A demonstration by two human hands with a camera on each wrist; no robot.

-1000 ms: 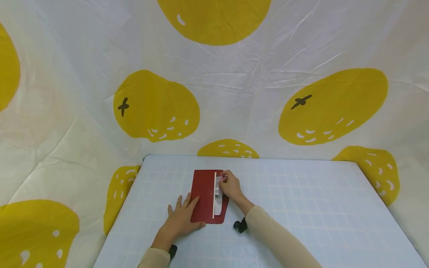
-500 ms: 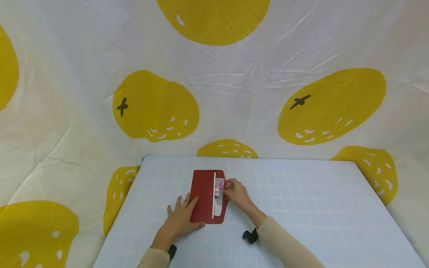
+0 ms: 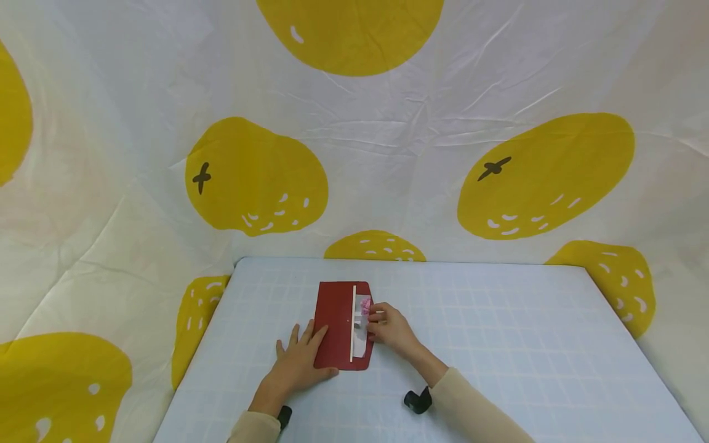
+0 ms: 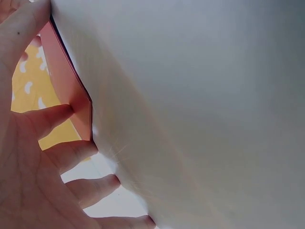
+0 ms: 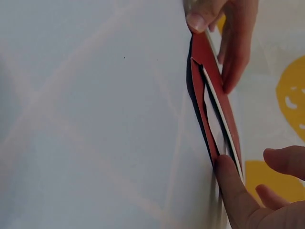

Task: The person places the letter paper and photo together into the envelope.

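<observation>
A dark red envelope (image 3: 334, 323) lies flat on the pale blue grid table (image 3: 498, 332), with a thin white strip (image 3: 352, 326) down its length. Pink and white paper (image 3: 365, 306) shows at its open right side. My left hand (image 3: 299, 363) lies flat with straight fingers on the envelope's near left corner. My right hand (image 3: 388, 326) sits at the right edge, fingertips curled on the paper there. In the right wrist view the envelope (image 5: 214, 76) gapes edge-on, my thumb (image 5: 233, 191) at its lip. In the left wrist view my fingers (image 4: 52, 119) press the envelope (image 4: 71, 90).
A white cloth with large yellow fruit prints (image 3: 255, 178) hangs behind and to both sides of the table. The table's back edge (image 3: 410, 263) meets it just beyond the envelope. Black wrist straps (image 3: 416, 400) sit on both forearms.
My right hand has slid off the envelope's top toward its right edge and closer to me, baring the pink paper. The left hand and the envelope have stayed put.
</observation>
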